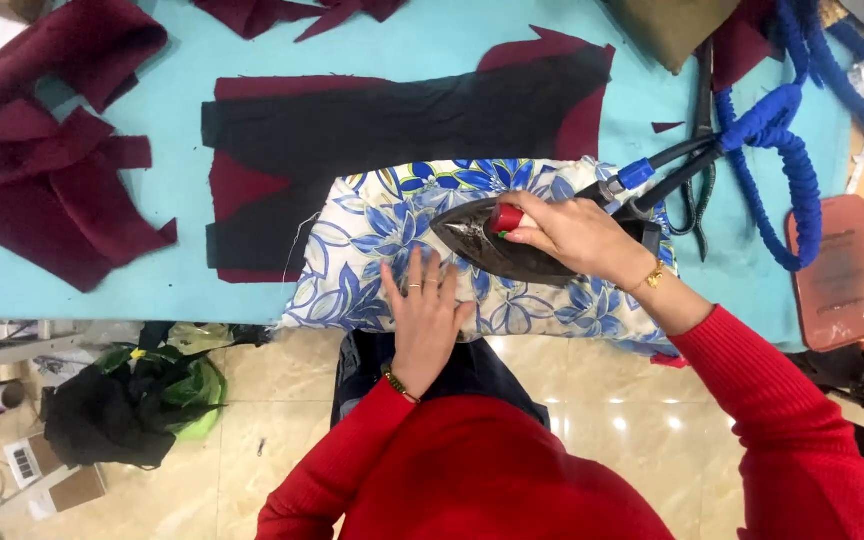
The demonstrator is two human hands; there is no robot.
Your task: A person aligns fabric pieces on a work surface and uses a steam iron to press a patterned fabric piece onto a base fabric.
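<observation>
- One dark iron sits on the blue-and-white floral cloth at the near edge of the worktop, its pointed nose aimed to our left.
- We see the right hand wrapped around the iron's handle, fingers curled tight, with the thumb near the red knob at the front.
- We see the left hand spread flat on the floral cloth just beside the iron, fingers wide and gripping nothing; it presses the fabric down.
- Both wrists carry a gold bracelet, and both sleeves are red.
- From the back of the iron a blue wrapped hose loops off to the right across the worktop.
- Black scissors lie under that hose, near the iron's rear.
- Beyond the floral cloth, a black fabric piece lies over maroon fabric.
- More maroon scraps are piled well apart at the left end of the turquoise worktop.
- A reddish-brown flat pad rests at the right edge.
- Down on the floor, a black and green bag lies to the left.
</observation>
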